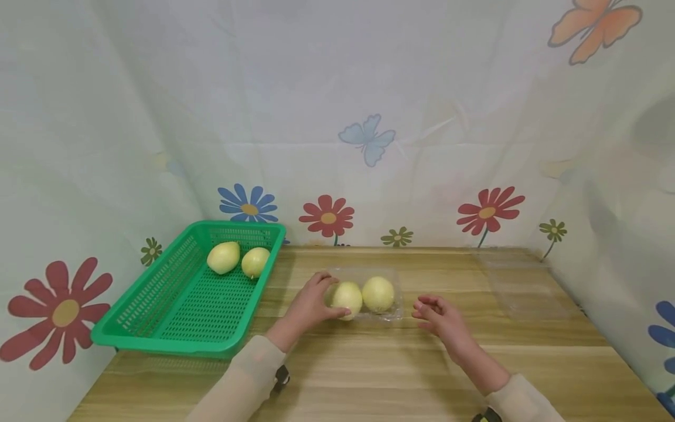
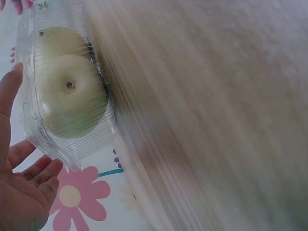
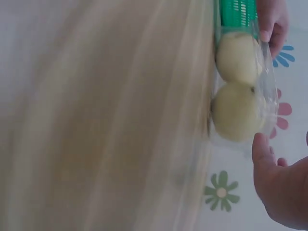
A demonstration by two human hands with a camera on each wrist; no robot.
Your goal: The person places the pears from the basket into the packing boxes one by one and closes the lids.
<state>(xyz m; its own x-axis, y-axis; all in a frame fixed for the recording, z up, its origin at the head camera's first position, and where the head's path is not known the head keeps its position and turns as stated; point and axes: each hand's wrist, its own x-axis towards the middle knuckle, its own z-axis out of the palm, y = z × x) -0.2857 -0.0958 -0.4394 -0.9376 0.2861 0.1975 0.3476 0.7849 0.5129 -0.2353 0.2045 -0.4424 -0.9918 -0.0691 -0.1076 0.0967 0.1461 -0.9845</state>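
Two pale yellow pears point(image 1: 378, 294) sit side by side in a clear plastic box point(image 2: 72, 149) on the table. My left hand point(image 1: 312, 302) is at the box's left end, with thumb and fingers spread around that corner. In the left wrist view its fingers point(image 2: 47, 179) are relaxed near the ridged plastic; whether they touch it I cannot tell. My right hand point(image 1: 442, 319) hovers right of the box, fingers loosely bent and holding nothing. In the right wrist view, its fingertip point(image 3: 260, 144) appears close to the box's near end.
A green plastic basket point(image 1: 239, 346) stands at the left, with two more pears point(image 1: 224, 258) inside towards its far end. Something flat and transparent point(image 1: 527, 284) lies on the wooden table point(image 1: 369, 375) at the back right. A flower-printed curtain point(image 1: 422, 193) borders the table behind and at the sides.
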